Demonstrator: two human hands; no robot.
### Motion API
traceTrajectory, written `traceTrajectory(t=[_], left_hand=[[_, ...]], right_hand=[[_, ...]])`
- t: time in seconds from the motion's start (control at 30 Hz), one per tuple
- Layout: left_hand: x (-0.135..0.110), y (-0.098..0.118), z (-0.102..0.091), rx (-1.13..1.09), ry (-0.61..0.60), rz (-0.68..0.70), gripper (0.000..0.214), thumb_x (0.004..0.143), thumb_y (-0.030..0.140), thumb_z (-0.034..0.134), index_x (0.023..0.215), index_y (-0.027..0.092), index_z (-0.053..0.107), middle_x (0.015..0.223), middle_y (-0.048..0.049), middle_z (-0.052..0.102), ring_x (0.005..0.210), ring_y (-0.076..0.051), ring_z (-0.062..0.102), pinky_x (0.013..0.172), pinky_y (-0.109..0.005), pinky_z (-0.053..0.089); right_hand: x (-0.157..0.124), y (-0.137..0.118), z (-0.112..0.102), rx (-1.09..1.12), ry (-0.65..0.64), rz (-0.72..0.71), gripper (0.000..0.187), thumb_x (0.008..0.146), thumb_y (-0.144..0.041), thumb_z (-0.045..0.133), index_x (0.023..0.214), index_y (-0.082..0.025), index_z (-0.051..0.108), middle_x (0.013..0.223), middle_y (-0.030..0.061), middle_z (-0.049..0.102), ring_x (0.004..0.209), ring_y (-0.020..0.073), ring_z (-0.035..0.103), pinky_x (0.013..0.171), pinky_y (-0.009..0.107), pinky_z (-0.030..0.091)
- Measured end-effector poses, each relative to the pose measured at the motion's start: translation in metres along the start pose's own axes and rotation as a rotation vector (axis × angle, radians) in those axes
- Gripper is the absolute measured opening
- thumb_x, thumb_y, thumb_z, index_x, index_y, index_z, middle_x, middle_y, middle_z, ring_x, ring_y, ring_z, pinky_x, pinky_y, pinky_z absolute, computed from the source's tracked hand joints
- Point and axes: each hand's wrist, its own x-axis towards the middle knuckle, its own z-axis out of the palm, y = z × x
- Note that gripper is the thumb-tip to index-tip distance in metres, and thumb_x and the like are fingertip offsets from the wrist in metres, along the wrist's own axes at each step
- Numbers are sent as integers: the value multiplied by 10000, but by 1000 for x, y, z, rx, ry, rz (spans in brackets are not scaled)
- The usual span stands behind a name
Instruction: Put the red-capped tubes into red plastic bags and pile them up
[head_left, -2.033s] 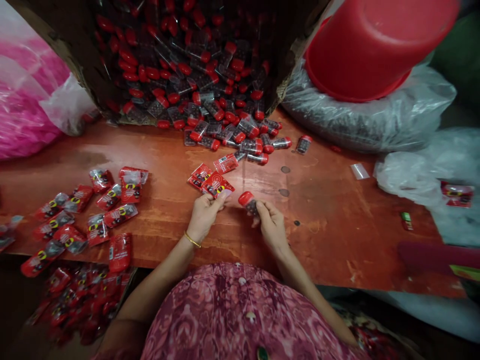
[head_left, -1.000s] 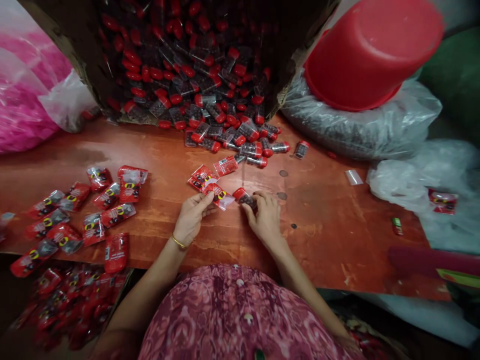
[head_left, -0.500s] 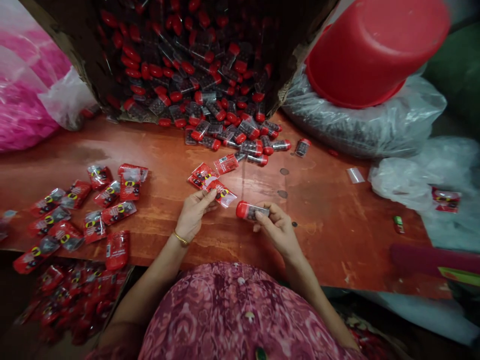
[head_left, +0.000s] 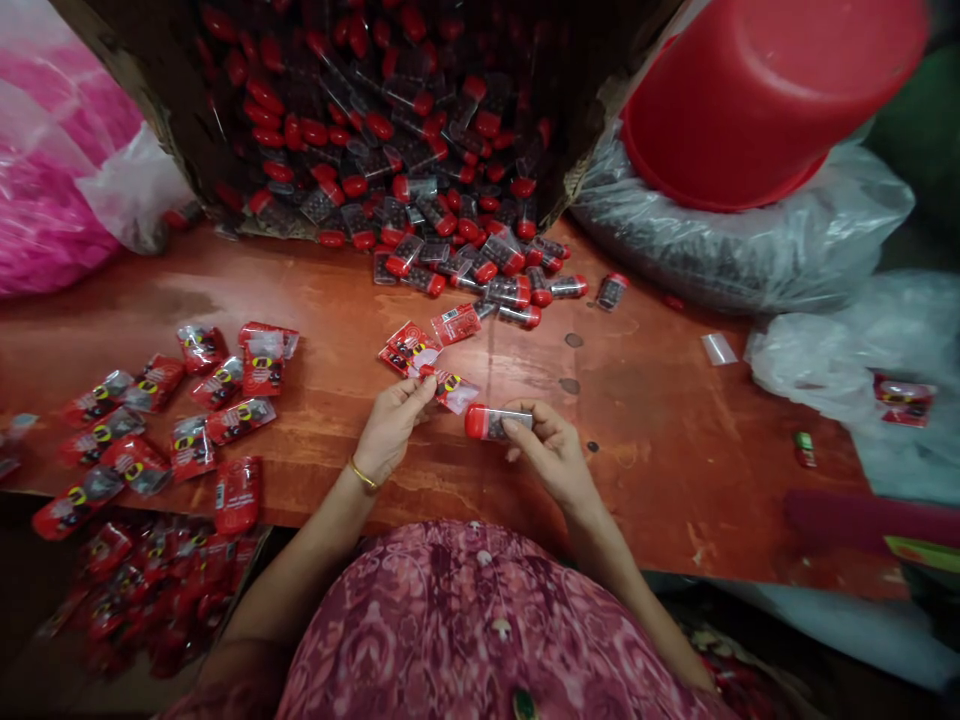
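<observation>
Between thumb and fingers my left hand [head_left: 394, 420] pinches a flat red printed plastic packet [head_left: 456, 391], its clear end pointing right. My right hand [head_left: 551, 448] grips a small clear container with a red cap [head_left: 491, 422], dark pieces inside; the cap points left, close to the packet's clear end but apart from it. Other flat red packets [head_left: 409, 347] lie on the table just beyond my left hand. Further back, similar red-capped containers [head_left: 510, 290] lie heaped, spilling from a cardboard box [head_left: 592, 130].
Several filled red packets [head_left: 191, 445] are spread on the wooden table [head_left: 675, 450] at left, with more in a pile [head_left: 157, 600] below its edge. A red bucket [head_left: 750, 110] sits upside down on a clear bag [head_left: 750, 250]. A pink-filled bag [head_left: 52, 180] stands at far left.
The container in my right hand has moved slightly left, nearer the packet, and lies more level. My left hand keeps its hold on the packet. The whole view has shifted a little.
</observation>
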Motion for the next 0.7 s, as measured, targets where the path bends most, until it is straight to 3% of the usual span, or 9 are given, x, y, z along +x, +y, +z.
traceTrajectory(t=[0.23, 0.5, 0.7], left_hand=[[-1, -1, 1, 18, -15, -2, 390, 539, 474, 773, 694, 136, 657, 655, -5, 672, 627, -116, 605, 704, -260, 486], [-1, 2, -5, 253, -51, 159, 299, 628, 411, 734, 722, 132, 681, 692, -6, 658, 657, -111, 550, 685, -230, 428], [-1, 3, -1, 252, -85, 215, 269, 639, 375, 731, 784, 155, 676, 757, -9, 680, 717, -127, 585, 726, -239, 447]], right_hand=[[-4, 0, 1, -9, 49, -87, 283, 711, -441, 651, 823, -193, 573, 614, -39, 544, 439, 67, 454, 401, 188, 405], [-1, 1, 1, -15, 20, -72, 287, 710, -449, 649, 813, -193, 569, 609, -40, 541, 428, 67, 443, 394, 193, 399], [0, 8, 7, 5, 9, -84, 274, 730, -440, 634, 825, -193, 562, 611, -47, 530, 418, 60, 441, 391, 187, 393]])
